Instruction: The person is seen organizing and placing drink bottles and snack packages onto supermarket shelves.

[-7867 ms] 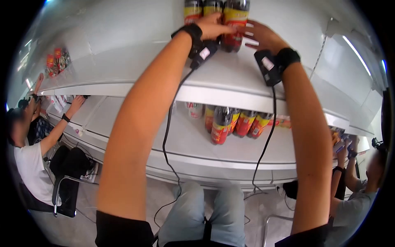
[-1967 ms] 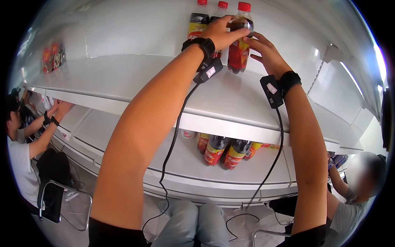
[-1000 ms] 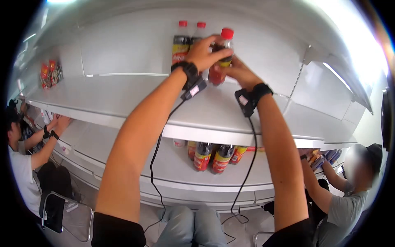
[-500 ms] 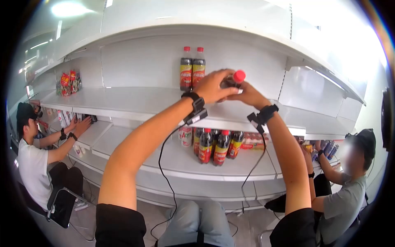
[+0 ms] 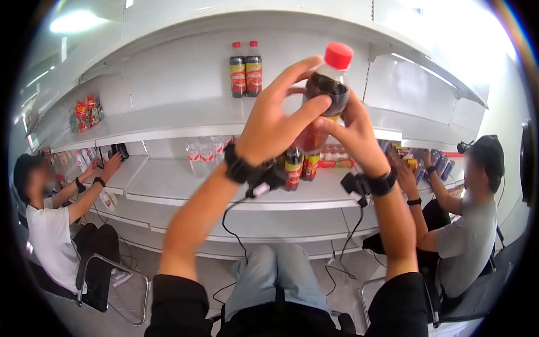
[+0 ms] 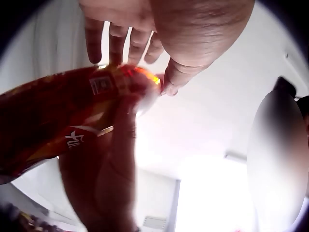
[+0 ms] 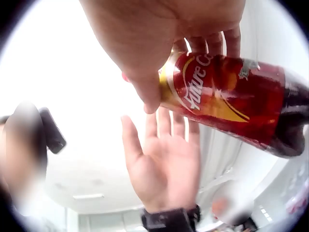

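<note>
A cola bottle [image 5: 329, 84] with a red cap, dark drink and a red-yellow label is held up between both hands in front of the shelves, leaning slightly in the head view. My left hand [image 5: 272, 121] holds its upper part from the left, thumb across the front and fingers behind. From the right, my right hand [image 5: 359, 135] grips it lower down, thumb over the label. In the right wrist view, the bottle's label [image 7: 198, 84] reads "Future Co", and the right fingers pass behind it. The left wrist view shows the bottle's side [image 6: 82, 104] between both hands.
Two matching cola bottles [image 5: 246, 73] stand on the upper shelf [image 5: 185, 121]. Below are more cola bottles [image 5: 293, 171], clear bottles [image 5: 196, 157] and red packs [image 5: 337, 160]. Snack bags [image 5: 87, 114] lie far left. People sit at both sides; a cable [image 5: 224, 219] hangs from the left wrist.
The bottle stood on the upper shelf to the right of the other two. Both hands have lifted it off and brought it up and nearer to me. The head view has shifted.
</note>
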